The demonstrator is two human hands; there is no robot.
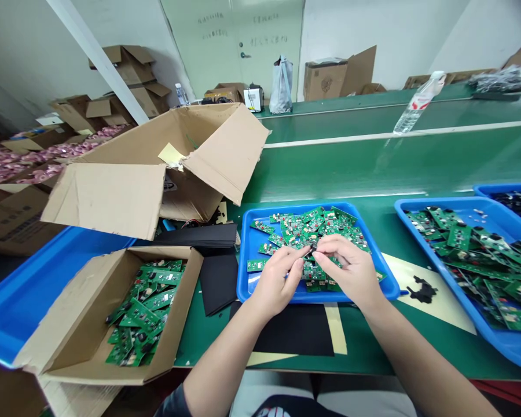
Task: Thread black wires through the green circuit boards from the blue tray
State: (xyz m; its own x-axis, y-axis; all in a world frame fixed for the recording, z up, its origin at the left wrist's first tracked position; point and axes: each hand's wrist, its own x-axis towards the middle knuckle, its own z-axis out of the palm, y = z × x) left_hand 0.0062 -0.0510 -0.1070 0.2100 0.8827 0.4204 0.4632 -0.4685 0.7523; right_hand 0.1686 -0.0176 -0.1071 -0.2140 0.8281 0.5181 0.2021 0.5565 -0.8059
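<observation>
My left hand point(280, 279) and my right hand point(346, 267) meet over the middle blue tray point(248, 278), fingertips pinched together on a small dark part point(312, 250); I cannot make out exactly what it is. Under them the tray holds several small green circuit boards point(319, 226). Both hands are closed in a pinch. A black sheet point(295, 330) lies on the bench just in front of the tray, between my forearms.
A small cardboard box point(84, 313) of green boards sits at my left on a blue tray point(21, 289). A large open carton point(125, 191) stands behind it. Another blue tray point(503, 341) of boards is at right. A plastic bottle point(417, 104) stands on the green conveyor point(351, 156).
</observation>
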